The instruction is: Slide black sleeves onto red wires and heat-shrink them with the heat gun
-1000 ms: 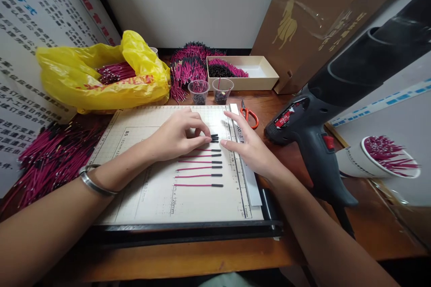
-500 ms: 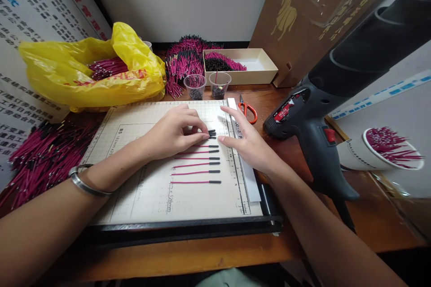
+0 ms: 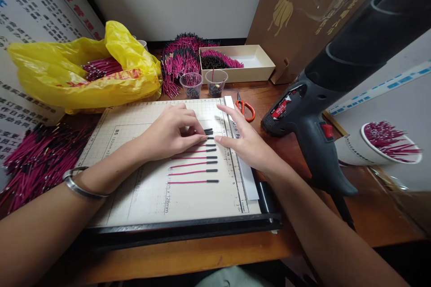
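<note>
My left hand (image 3: pixel 177 129) is closed in a pinch over a paper trimmer board (image 3: pixel 134 206), its fingertips on a magenta wire whose black-sleeved end (image 3: pixel 210 138) pokes out to the right. More black-tipped wires lie just beyond those fingers, mostly covered by the hand. My right hand (image 3: pixel 247 143) is open, thumb and index finger spread, with the thumb tip close to the black end; whether they touch I cannot tell. Nearer to me, several magenta wires (image 3: pixel 188 182) lie in a spaced row, black ends pointing right.
Behind the board stand two clear cups (image 3: pixel 191 86), a cream tray (image 3: pixel 249 75) of wires, a wire heap (image 3: pixel 180 60) and a yellow bag (image 3: pixel 84 92). Orange-handled scissors (image 3: pixel 248 110) lie right, near a heat gun (image 3: pixel 313 121) and a white cup (image 3: pixel 353 150). Loose wires (image 3: pixel 40 166) pile up left.
The view has shifted slightly. At my left fingertips, one black wire end now lies apart from the others, nearer to me. My right hand stays spread beside it.
</note>
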Available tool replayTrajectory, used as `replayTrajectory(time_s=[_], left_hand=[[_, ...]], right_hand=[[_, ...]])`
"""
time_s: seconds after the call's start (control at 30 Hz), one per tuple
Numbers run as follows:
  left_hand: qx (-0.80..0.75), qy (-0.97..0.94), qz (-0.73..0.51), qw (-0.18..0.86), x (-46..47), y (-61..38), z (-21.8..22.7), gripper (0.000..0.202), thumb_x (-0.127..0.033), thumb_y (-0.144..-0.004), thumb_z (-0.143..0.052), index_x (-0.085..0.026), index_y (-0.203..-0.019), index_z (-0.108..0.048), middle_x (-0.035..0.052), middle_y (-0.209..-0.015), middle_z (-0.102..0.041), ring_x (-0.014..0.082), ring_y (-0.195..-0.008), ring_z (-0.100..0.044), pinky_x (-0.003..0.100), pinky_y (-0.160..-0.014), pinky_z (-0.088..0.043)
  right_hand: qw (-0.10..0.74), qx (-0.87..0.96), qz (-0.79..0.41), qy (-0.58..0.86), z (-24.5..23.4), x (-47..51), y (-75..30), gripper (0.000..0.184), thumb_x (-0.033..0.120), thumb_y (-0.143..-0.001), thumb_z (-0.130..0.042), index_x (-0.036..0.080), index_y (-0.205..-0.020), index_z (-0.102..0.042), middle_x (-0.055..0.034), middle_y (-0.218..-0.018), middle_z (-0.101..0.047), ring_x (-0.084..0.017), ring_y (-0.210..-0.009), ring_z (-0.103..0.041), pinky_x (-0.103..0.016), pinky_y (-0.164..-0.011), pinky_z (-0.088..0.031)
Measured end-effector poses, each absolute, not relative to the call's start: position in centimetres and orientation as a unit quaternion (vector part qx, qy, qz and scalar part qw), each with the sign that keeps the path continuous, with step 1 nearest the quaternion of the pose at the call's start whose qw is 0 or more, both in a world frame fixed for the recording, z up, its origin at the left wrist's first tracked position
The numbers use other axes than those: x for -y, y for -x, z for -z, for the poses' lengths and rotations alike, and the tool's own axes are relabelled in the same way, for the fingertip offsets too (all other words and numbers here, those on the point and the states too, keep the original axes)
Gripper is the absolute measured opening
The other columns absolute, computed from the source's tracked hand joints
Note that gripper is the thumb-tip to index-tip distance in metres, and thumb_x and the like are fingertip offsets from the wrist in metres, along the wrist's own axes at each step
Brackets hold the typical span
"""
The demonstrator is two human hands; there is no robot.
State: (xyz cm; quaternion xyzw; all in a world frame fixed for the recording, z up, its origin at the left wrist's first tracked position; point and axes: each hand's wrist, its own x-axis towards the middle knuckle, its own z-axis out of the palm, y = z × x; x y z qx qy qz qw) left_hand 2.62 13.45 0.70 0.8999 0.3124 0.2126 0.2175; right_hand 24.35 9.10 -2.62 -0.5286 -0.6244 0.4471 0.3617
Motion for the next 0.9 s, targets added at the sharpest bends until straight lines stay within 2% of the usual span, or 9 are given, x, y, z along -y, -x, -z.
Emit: replayTrajectory(time_s=[0.17,0.33,0.47,0.7,0.9], left_hand=[[-0.315,-0.899,-0.214,0.218,-13.38,-2.75,-0.67,0.023,-0.035,-0.089,-0.068,-0.02,-0.073,-0.074,-0.0017,-0.068,-0.067,0.013,-0.067,-0.051,0.032,-0.074,-0.034],[-0.314,-0.899,-0.209,0.223,-13.41,-2.78,-0.62,0.025,-0.036,-0.089,-0.067,-0.02,-0.071,-0.073,-0.0016,-0.067,-0.067,0.0132,-0.067,-0.05,0.032,-0.073,-0.033],[-0.317,-0.9,-0.204,0.22,-13.42,-2.73,-0.65,0.024,-0.037,-0.089,-0.067,-0.02,-0.072,-0.074,-0.0017,-0.068,-0.067,0.0134,-0.066,-0.049,0.033,-0.074,-0.033],[-0.332,-0.897,-0.195,0.219,-13.23,-2.82,-0.91,0.023,-0.038,-0.088,-0.067,-0.022,-0.077,-0.078,-0.0011,-0.069,-0.067,0.0142,-0.069,-0.051,0.031,-0.072,-0.032],[-0.346,-0.896,-0.178,0.215,-13.26,-3.09,-1.16,0.025,-0.041,-0.088,-0.065,-0.022,-0.077,-0.078,-0.0009,-0.069,-0.067,0.0142,-0.069,-0.052,0.031,-0.073,-0.033]], right_hand=[[0.351,0.623,-0.446,0.538,2.38,-9.05,-24.27,0.077,0.024,-0.078,-0.066,0.025,-0.153,-0.046,-0.0054,-0.17,-0.028,-0.022,-0.164,-0.014,-0.048,-0.136,-0.012],[0.364,0.624,-0.446,0.528,2.69,-9.08,-24.43,0.075,0.024,-0.078,-0.067,0.029,-0.15,-0.048,-0.0043,-0.169,-0.029,-0.023,-0.163,-0.016,-0.052,-0.135,-0.011],[0.364,0.624,-0.447,0.527,2.78,-9.15,-24.47,0.076,0.026,-0.077,-0.066,0.028,-0.151,-0.047,-0.004,-0.17,-0.029,-0.023,-0.164,-0.013,-0.05,-0.135,-0.012],[0.366,0.62,-0.458,0.521,2.38,-9.33,-24.26,0.075,0.026,-0.078,-0.063,0.024,-0.151,-0.046,-0.006,-0.17,-0.028,-0.021,-0.163,-0.017,-0.046,-0.136,-0.009],[0.377,0.616,-0.456,0.521,2.52,-9.3,-24.09,0.074,0.024,-0.078,-0.062,0.024,-0.15,-0.047,-0.0059,-0.168,-0.033,-0.021,-0.161,-0.022,-0.046,-0.136,-0.01]])
